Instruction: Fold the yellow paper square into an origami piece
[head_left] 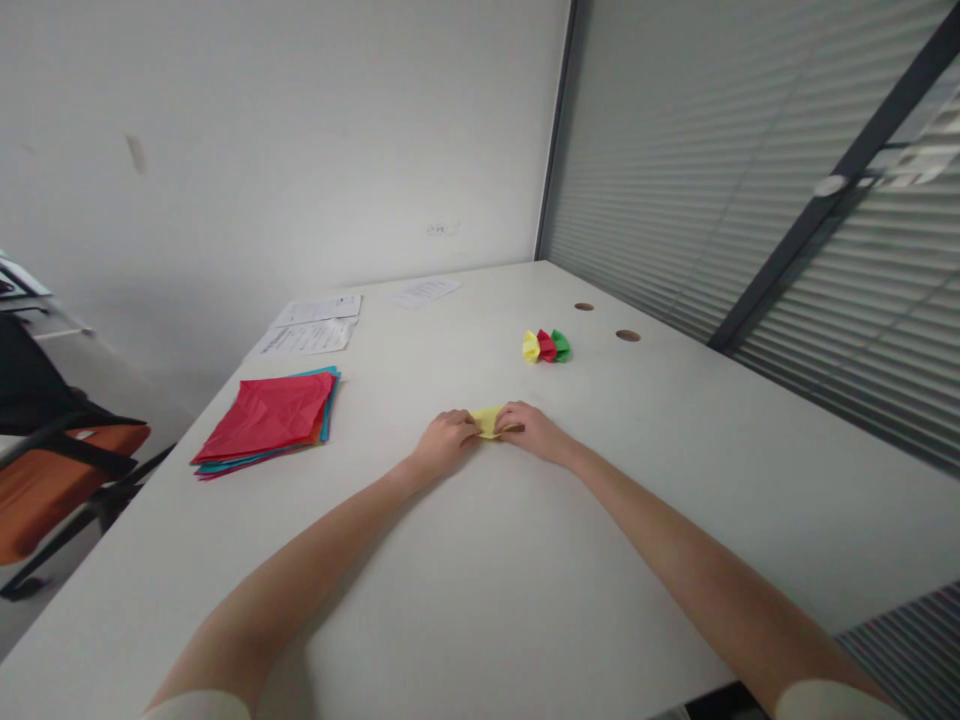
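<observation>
Yellow paper (487,421) on counter (487,590), between two hands, narrow strip visible. Left hand (449,441): fingers bent, gripping left end of paper. Right hand (531,432): fingers curled, gripping right end. Folded papers (547,347), yellow, red and green, in row beyond right hand. Paper stack (274,412), red sheet uppermost, blue edges below, left of left hand, well apart. Printed sheets (309,336) behind stack. Chair (67,480) with orange seat beside counter, left.
</observation>
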